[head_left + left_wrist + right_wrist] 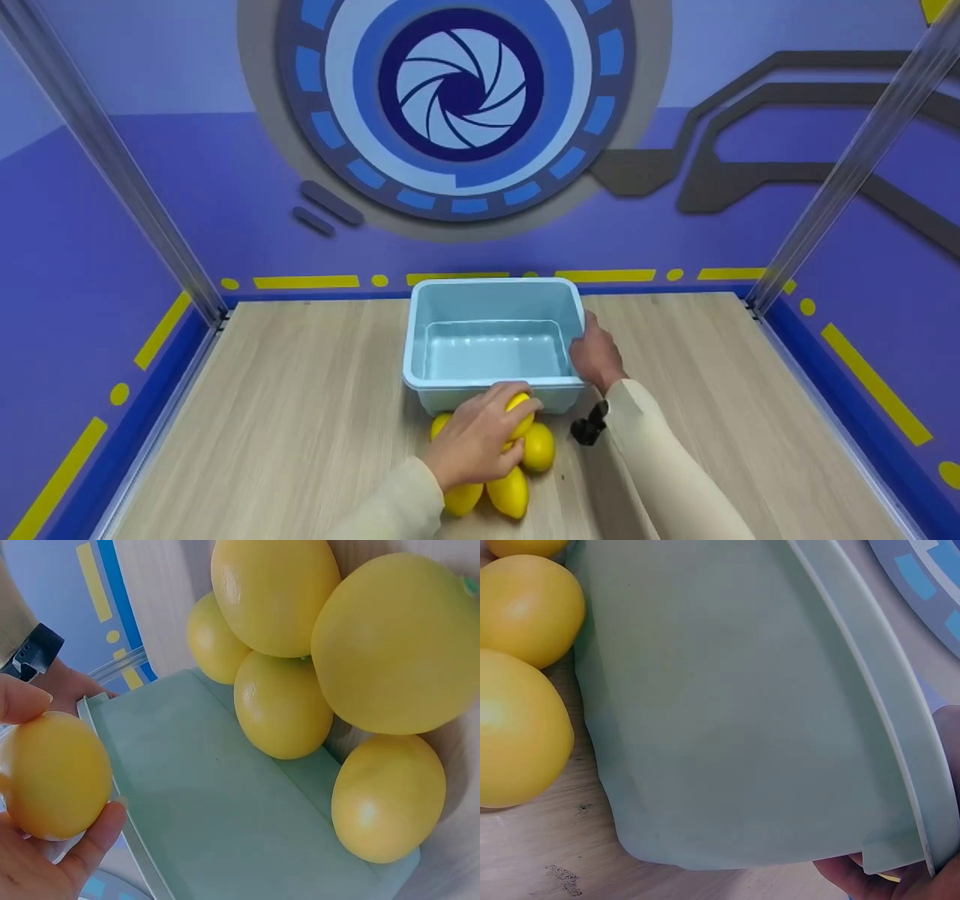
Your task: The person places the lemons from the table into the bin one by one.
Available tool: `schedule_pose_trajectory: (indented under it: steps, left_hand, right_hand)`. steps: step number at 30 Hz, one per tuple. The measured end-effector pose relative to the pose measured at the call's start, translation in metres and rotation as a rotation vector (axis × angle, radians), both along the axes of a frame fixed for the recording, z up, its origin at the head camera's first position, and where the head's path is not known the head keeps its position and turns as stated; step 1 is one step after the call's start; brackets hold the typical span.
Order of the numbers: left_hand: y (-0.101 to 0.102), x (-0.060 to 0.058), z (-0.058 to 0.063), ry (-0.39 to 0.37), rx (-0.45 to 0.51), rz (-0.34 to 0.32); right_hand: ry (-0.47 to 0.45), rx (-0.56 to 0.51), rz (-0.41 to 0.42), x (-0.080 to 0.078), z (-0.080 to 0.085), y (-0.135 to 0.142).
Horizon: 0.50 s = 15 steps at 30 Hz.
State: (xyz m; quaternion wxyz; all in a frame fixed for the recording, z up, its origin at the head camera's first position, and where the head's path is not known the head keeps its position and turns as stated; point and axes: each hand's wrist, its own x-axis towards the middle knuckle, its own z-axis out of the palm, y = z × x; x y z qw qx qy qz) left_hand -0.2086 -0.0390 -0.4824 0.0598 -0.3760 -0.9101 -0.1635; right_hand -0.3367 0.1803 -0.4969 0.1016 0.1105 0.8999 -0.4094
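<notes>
My left hand [476,439] grips a yellow lemon [61,776] between thumb and fingers, just in front of the near rim of a light blue plastic bin [491,384]. In the left wrist view that lemon is raised beside the bin's rim. Beneath the hand, several more lemons [508,493] lie on the table against the bin's near wall; the hand partly hides them. At the bin's right side, my right hand [598,354] holds the rim, its fingers curled under the edge in the right wrist view. Inside, the bin's floor shows bare.
The wood-grain table [315,420] extends to both sides of the bin. Behind it stands a blue patterned wall [180,202], with metal posts [840,165] at the back corners. A black wrist device [590,424] sits by the right sleeve.
</notes>
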Motion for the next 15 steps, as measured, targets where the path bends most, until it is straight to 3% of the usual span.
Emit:
schedule_pose_trajectory:
  steps: [15]
  left_hand:
    - [-0.0048, -0.0051, 0.0042, 0.006, 0.026, 0.009]
  right_hand:
    - [0.011, 0.006, 0.006, 0.0, 0.0, 0.0004]
